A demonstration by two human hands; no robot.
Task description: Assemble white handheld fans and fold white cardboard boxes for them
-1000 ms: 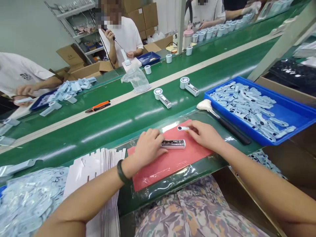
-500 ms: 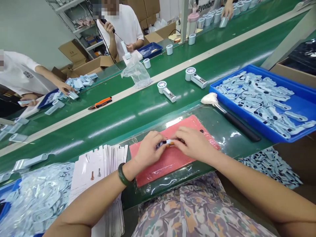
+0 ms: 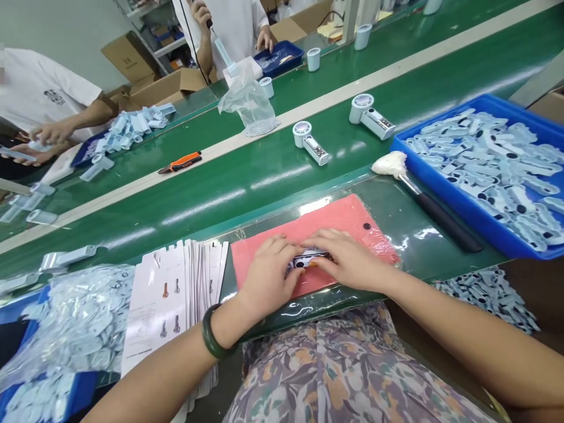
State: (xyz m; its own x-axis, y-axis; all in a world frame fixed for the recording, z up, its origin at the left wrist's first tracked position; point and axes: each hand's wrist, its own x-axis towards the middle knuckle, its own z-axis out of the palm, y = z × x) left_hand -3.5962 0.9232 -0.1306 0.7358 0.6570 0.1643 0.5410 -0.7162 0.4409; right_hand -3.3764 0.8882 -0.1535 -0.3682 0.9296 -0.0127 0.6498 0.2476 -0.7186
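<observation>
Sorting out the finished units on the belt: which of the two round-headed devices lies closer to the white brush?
The right-hand device, just beyond the brush near the blue tray; the other device lies farther left, near the clear bag.

Green bench (image 3: 396, 214) under red mat (image 3: 335, 220)

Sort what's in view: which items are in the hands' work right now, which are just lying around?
In hand:
left hand
right hand
small device between both hands
red mat under it

Lying about:
brush
blue tray
card stack
orange cutter
two devices on belt
</observation>
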